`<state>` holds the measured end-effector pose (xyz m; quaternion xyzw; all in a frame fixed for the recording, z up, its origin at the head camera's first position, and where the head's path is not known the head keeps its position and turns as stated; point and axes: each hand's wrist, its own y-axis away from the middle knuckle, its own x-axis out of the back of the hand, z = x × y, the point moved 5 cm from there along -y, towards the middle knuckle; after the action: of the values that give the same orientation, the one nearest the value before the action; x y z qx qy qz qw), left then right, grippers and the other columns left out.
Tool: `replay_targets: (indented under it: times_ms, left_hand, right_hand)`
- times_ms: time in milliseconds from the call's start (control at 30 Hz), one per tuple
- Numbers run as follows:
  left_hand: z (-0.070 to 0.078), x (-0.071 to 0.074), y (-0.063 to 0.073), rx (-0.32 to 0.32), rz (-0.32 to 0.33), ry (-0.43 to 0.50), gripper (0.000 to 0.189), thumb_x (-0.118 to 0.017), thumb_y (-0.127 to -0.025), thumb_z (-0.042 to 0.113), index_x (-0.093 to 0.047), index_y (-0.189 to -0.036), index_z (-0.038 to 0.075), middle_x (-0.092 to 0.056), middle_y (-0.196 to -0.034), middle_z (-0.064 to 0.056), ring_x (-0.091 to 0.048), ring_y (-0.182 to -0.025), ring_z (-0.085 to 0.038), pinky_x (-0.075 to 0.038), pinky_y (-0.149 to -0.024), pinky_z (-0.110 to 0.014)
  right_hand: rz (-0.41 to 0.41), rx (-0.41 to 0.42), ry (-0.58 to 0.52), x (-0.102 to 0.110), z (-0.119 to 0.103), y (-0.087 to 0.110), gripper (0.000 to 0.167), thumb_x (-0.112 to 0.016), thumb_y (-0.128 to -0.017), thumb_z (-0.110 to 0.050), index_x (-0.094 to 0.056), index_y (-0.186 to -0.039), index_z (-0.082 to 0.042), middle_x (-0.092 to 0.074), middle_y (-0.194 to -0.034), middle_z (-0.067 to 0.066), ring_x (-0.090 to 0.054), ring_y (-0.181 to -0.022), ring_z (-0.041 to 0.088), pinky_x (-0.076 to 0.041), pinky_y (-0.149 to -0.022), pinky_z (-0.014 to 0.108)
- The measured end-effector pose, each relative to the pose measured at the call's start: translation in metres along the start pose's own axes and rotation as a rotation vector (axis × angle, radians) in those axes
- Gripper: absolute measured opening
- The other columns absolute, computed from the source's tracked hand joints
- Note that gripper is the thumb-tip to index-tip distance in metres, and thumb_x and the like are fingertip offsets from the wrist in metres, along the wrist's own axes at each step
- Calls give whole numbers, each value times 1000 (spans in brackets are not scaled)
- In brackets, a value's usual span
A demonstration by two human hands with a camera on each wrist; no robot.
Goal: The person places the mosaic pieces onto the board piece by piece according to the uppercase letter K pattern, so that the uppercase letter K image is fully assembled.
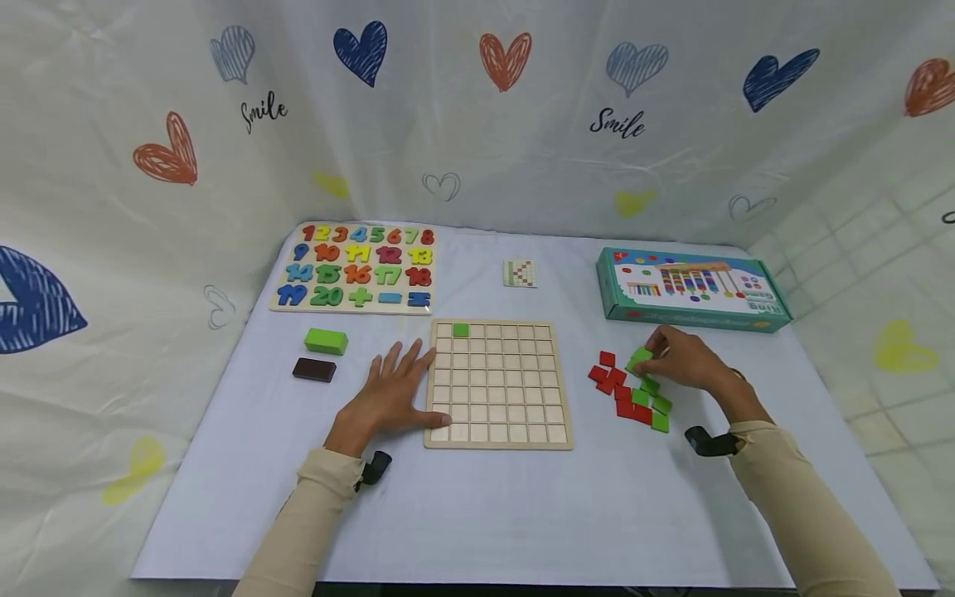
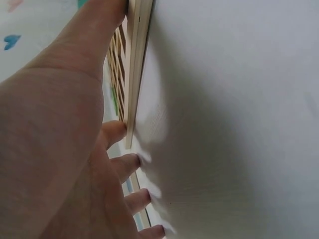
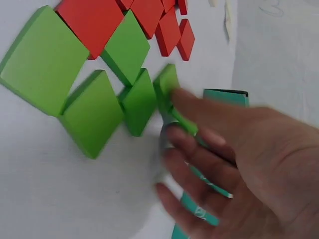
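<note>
A wooden grid board point(image 1: 501, 444) lies mid-table, with one green square tile point(image 1: 461, 330) in its top row. My left hand point(image 1: 388, 398) is spread at the board's left side, its thumb over the lower left corner; in the left wrist view the thumb and index finger point(image 2: 114, 132) touch the board's edge point(image 2: 135, 74). To the right lies a loose group of red tiles point(image 1: 623, 406) and green tiles point(image 1: 660, 422). At the far side of that group my right hand point(image 1: 682, 356) pinches a green tile point(image 3: 167, 82) between thumb and fingers, partly hidden and blurred.
A number puzzle point(image 1: 354, 274) stands back left, with a green block point(image 1: 326, 341) and a dark brown block point(image 1: 314, 370) in front. Behind the board lies a small pattern card point(image 1: 520, 274). A teal box point(image 1: 694, 290) sits behind the right hand. Hanging cloth point(image 1: 477, 149) borders the table.
</note>
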<state>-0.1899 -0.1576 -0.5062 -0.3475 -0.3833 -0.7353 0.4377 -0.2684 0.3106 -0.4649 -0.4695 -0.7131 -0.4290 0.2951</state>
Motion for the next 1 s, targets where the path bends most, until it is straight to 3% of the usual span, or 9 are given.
replay_targets:
  times_ms: [200,433,600,833,1000]
  left_hand:
    - [0,2,0,2,6,4,120,-84,-81,64,-20,-172,18,-7,-179,-12,2,-164,-43,-3,-128,-68]
    - [0,2,1,1,3,18,120,-85,-81,63,-20,-172,18,-8,-179,-12,1,-164,-43,-4,-128,-68]
    - [1,2,0,-4,3,19,120,-86,-81,63,-21,-172,18,-8,-179,-12,1,-164,-43,-4,-128,-68]
    - [-2,-2,1,9,-8,22,120,-86,-81,63,-21,-172,18,-7,-179,-12,2,-164,-43,-2,-129,-68]
    - [-1,-1,1,5,-3,42,120,-85,-82,62,-20,-172,19,-6,-180,-11,4,-164,-42,0,-129,-67]
  right_hand:
    - [79,58,9,2,-1,-4,27,-79,-97,-23,-63,-104,-3,-69,-101,12,-61,-95,29,-50,-74,34]
    - [116,172,-10,8,-25,-3,26,-79,-98,-19,-68,-112,-1,-74,-109,16,-68,-103,34,-56,-80,40]
    - [131,248,-16,5,-55,-7,25,-78,-98,-16,-72,-117,-2,-75,-108,14,-70,-104,35,-60,-88,51]
    - [87,281,-48,-25,-110,-24,18,-79,-97,-16,-75,-111,-5,-75,-104,9,-66,-96,26,-57,-78,33]
    - [67,352,-84,-47,-155,-37,16,-79,-97,-20,-75,-107,-8,-76,-102,7,-68,-94,24,-56,-75,35]
